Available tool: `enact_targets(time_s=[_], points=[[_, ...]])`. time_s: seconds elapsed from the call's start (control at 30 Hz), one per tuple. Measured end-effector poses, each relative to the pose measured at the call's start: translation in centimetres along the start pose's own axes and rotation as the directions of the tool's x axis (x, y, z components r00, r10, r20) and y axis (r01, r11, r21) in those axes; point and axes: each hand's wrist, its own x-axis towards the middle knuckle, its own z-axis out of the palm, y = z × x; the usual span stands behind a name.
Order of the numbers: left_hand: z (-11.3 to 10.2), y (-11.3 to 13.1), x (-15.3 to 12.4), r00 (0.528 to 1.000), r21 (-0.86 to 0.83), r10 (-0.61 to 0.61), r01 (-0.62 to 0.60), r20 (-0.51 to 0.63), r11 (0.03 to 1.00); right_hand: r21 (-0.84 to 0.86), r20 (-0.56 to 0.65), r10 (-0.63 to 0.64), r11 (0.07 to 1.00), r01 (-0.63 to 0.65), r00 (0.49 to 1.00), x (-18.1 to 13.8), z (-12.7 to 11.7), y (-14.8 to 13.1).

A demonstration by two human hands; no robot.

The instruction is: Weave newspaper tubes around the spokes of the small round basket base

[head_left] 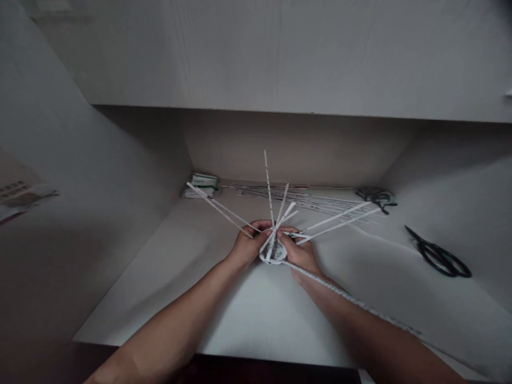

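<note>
Between my two hands is a small round woven paper basket (273, 257) with long rolled-paper sticks fanning out from it. My left hand (248, 242) grips its left side, thumb near the crossing sticks. On the opposite side my right hand (299, 250) pinches the rim with thumb and fingers. One stick (268, 184) points away from me; others spread left and right. A long paper strand (344, 294) trails from the basket's near edge over my right forearm. The fingers under the basket are partly hidden.
Along the back wall lies a bundle of thin paper sticks (312, 201). A white-and-green packet (204, 184) sits at the back left corner. Dark-handled scissors (440, 258) lie at the right, and a dark tangled item (378, 197) is behind them. Panels enclose the white surface.
</note>
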Motion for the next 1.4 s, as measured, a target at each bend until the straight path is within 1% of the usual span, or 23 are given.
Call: enact_targets(time_s=[0.17,0.3,0.47,0.6,0.7,0.8,0.9,1.07,1.17,1.27,1.33,1.37,1.4], points=[[0.1,0.2,-0.1,1.000,0.040,0.028,-0.028,-0.014,0.999,0.030,0.038,0.015,0.999,-0.016,0.999,0.1,-0.1,0.0],[-0.1,0.2,0.0,0.997,0.108,0.076,-0.074,-0.012,0.991,-0.097,0.033,-0.059,0.993,0.062,0.998,0.3,-0.4,0.2],[-0.3,0.2,0.1,0.991,0.175,0.123,-0.129,0.044,0.976,-0.245,0.064,-0.153,0.955,0.165,0.986,0.7,-0.9,0.4],[-0.4,-0.1,0.1,0.987,0.182,0.149,-0.159,0.069,0.970,-0.312,0.087,-0.177,0.930,0.196,0.980,1.1,-1.4,1.0],[-0.4,-0.1,0.0,0.975,0.252,0.212,-0.220,0.060,0.942,-0.352,0.086,-0.190,0.913,0.208,0.978,1.2,-1.5,1.4],[-0.2,0.1,-0.1,0.967,0.298,0.252,-0.255,0.048,0.920,-0.289,0.038,-0.188,0.938,0.191,0.981,1.0,-1.2,1.4],[0.0,0.3,-0.3,0.970,0.304,0.243,-0.240,0.031,0.922,-0.169,0.002,-0.120,0.979,0.118,0.993,0.6,-0.5,0.9],[0.1,0.2,-0.5,0.969,0.296,0.246,-0.233,-0.008,0.926,-0.010,0.060,0.044,0.999,-0.043,0.997,-0.1,0.3,0.1],[0.0,0.0,-0.4,0.977,0.261,0.211,-0.200,-0.018,0.944,-0.008,0.033,0.085,0.996,-0.085,0.996,-0.3,0.4,-0.1],[-0.3,0.4,-0.1,0.993,0.218,0.117,-0.115,0.005,0.969,-0.095,0.007,0.043,0.995,-0.042,0.999,0.1,0.1,0.0],[-1.0,1.2,-0.1,0.997,0.187,0.015,-0.029,0.073,0.982,-0.158,0.019,0.002,0.987,0.001,1.000,0.8,-0.4,0.1],[-1.4,1.7,-0.1,0.990,0.172,-0.058,0.035,0.130,0.985,-0.184,0.025,-0.012,0.983,0.016,1.000,1.1,-0.6,0.2],[-1.9,2.3,-0.1,0.969,0.156,-0.145,0.115,0.201,0.981,-0.205,0.024,-0.022,0.978,0.026,0.999,1.5,-0.9,0.2]])
